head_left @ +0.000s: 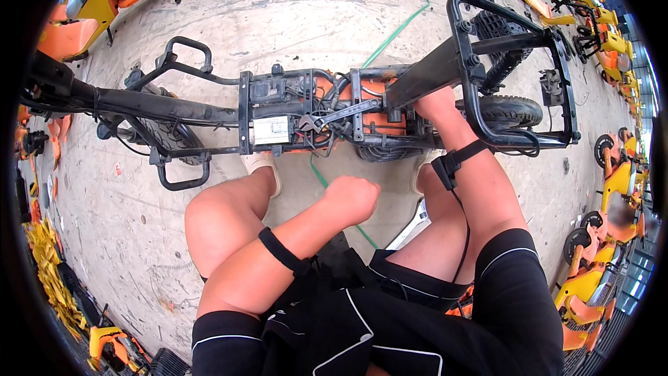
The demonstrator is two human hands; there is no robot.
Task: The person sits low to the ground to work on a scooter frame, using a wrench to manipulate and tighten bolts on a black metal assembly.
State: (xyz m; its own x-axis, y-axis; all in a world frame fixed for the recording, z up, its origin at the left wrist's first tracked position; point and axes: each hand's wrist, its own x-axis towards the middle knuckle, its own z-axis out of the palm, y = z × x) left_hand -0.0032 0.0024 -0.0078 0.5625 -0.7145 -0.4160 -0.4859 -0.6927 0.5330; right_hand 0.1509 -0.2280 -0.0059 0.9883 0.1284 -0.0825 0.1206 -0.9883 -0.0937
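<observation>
A stripped electric scooter frame [188,108], black with an orange middle section, lies across the floor in front of me. My left hand [351,202] is closed in a fist on the near side of the frame, apart from it; whatever the fingers may hold is hidden. Over at the frame's right end, my right hand [437,106] reaches in beside the slanted black post [428,73], and its fingers are out of sight. An adjustable wrench [341,115] rests across the wiring at the frame's middle, next to a white-labelled box [271,130].
A second wrench [412,224] shows by my right thigh. The black tubular rack [470,90] rises around my right forearm, with the wheel [511,111] behind it. Green strap [400,28] runs over the floor. Yellow and orange scooters [605,188] line the right side.
</observation>
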